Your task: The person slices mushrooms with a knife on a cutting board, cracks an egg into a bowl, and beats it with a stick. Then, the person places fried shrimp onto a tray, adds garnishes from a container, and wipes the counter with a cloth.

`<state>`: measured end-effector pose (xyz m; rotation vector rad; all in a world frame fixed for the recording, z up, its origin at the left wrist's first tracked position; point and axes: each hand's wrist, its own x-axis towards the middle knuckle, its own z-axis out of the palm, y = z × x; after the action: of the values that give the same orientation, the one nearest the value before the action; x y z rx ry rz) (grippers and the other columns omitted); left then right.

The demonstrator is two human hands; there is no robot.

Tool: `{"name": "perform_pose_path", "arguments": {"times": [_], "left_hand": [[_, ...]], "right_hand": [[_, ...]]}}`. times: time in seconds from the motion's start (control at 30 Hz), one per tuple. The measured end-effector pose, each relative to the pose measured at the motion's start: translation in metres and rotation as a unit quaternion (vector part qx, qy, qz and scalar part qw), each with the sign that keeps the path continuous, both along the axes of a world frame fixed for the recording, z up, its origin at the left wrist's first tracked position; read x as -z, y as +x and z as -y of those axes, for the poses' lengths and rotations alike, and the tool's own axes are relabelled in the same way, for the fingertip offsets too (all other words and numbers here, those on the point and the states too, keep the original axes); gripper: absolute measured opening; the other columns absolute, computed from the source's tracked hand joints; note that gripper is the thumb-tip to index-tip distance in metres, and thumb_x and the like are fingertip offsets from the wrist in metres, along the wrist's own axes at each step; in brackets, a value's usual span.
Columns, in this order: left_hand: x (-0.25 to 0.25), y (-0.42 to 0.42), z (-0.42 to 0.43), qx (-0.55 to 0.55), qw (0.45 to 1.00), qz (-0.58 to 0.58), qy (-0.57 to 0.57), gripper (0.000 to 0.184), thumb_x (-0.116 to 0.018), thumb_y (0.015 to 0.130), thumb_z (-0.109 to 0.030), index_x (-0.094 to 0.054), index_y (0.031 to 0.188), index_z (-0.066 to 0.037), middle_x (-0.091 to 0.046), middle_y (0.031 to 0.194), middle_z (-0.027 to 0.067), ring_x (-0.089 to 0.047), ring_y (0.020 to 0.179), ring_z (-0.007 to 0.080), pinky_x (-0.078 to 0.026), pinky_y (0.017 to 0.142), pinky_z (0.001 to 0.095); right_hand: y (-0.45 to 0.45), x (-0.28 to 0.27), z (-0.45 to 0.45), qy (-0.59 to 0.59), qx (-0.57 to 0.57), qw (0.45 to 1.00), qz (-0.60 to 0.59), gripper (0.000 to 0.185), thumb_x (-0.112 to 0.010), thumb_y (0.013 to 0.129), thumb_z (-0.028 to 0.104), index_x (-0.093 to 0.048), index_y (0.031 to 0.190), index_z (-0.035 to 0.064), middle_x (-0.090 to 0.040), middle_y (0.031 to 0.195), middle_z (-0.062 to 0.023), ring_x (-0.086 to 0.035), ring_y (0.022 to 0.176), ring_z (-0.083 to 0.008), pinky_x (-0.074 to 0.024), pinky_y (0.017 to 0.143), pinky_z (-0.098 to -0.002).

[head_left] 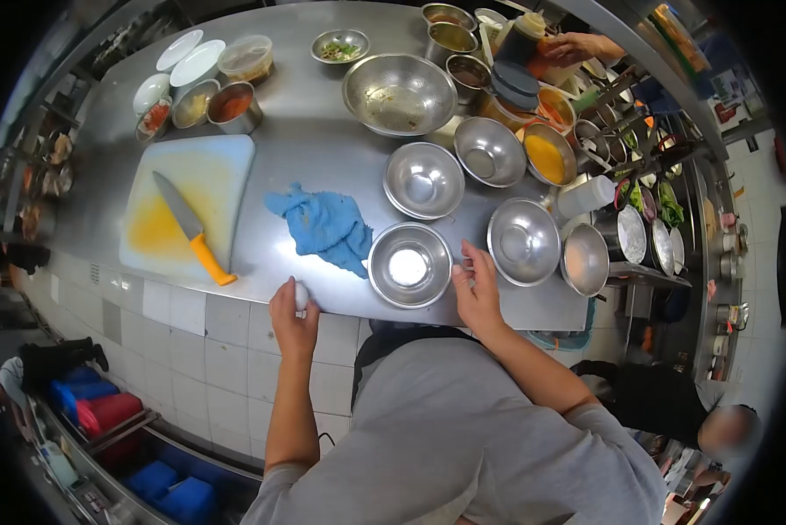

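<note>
My left hand (295, 320) is closed around a white egg (302, 296) at the front edge of the steel table. Beside the right rim of a steel bowl (409, 265), my right hand (478, 291) is open, its fingers apart and nothing in them. Whether its thumb touches that rim I cannot tell. The bowl looks bare and shiny inside. Left of it lies a crumpled blue cloth (321, 226). More steel bowls stand around: one behind (423, 180) and another to the right (524, 241).
A knife (192, 229) with an orange handle lies on a yellow-stained cutting board (235, 162). A perforated steel bowl (400, 92) stands farther back. One bowl holds yellow liquid (546, 158). Another person's hand (583, 49) reaches among containers at the back right. A person in black (664, 402) is at the right.
</note>
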<state>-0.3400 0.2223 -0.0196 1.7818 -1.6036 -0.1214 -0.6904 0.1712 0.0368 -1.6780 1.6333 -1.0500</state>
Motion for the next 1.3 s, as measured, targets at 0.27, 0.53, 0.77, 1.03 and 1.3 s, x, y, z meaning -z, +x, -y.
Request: {"name": "perform_pose_path", "arguments": {"times": [0.27, 0.53, 0.77, 1.03, 1.3], "left_hand": [[-0.058, -0.08, 0.035, 0.173, 0.772, -0.584, 0.182, 0.05, -0.072, 0.094, 0.002, -0.054, 0.142, 0.003, -0.065, 0.128, 0.012, -0.064, 0.115, 0.0156, -0.052, 0.099, 0.0292], [-0.091, -0.104, 0.051, 0.283, 0.76, -0.527, 0.254, 0.049, -0.07, 0.097, -0.001, -0.056, 0.143, 0.006, -0.066, 0.133, 0.0126, -0.068, 0.114, 0.019, -0.057, 0.097, 0.0314], [-0.08, -0.088, 0.057, 0.281, 0.772, -0.462, 0.332, 0.054, -0.077, 0.092, -0.002, -0.058, 0.142, 0.006, -0.072, 0.125, 0.0139, -0.071, 0.11, 0.0184, -0.058, 0.093, 0.0301], [-0.07, -0.109, 0.057, 0.278, 0.819, -0.443, 0.235, 0.047, -0.077, 0.092, -0.004, -0.064, 0.136, 0.008, -0.074, 0.12, 0.0136, -0.071, 0.109, 0.0172, -0.059, 0.093, 0.0307], [-0.075, -0.125, 0.068, 0.289, 0.886, -0.305, 0.195, 0.047, -0.079, 0.09, -0.009, -0.067, 0.133, 0.006, -0.078, 0.105, 0.0117, -0.074, 0.092, 0.0129, -0.06, 0.082, 0.0271]], "right_hand": [[0.046, -0.074, 0.011, 0.017, -0.241, 0.966, 0.094, 0.044, -0.071, 0.097, 0.009, -0.065, 0.141, 0.0063, -0.065, 0.134, -0.0135, -0.066, 0.115, -0.0245, -0.0576, 0.091, -0.034], [0.033, -0.05, 0.007, 0.057, -0.23, 0.969, 0.077, 0.051, -0.078, 0.09, 0.01, -0.066, 0.14, 0.0085, -0.069, 0.131, -0.0151, -0.072, 0.103, -0.0283, -0.0585, 0.09, -0.0354], [0.03, -0.037, 0.005, 0.022, -0.268, 0.961, 0.061, 0.05, -0.081, 0.088, 0.013, -0.068, 0.136, 0.0054, -0.072, 0.124, -0.0179, -0.074, 0.1, -0.0277, -0.0599, 0.087, -0.0366], [0.041, -0.036, 0.001, 0.033, -0.223, 0.974, -0.003, 0.049, -0.073, 0.09, 0.016, -0.064, 0.137, 0.0033, -0.07, 0.124, -0.0194, -0.074, 0.098, -0.0323, -0.0598, 0.087, -0.0401], [0.037, -0.016, 0.01, -0.069, -0.193, 0.972, -0.118, 0.046, -0.071, 0.087, 0.017, -0.064, 0.131, 0.0045, -0.068, 0.12, -0.018, -0.069, 0.108, -0.0387, -0.0582, 0.09, -0.046]]}}
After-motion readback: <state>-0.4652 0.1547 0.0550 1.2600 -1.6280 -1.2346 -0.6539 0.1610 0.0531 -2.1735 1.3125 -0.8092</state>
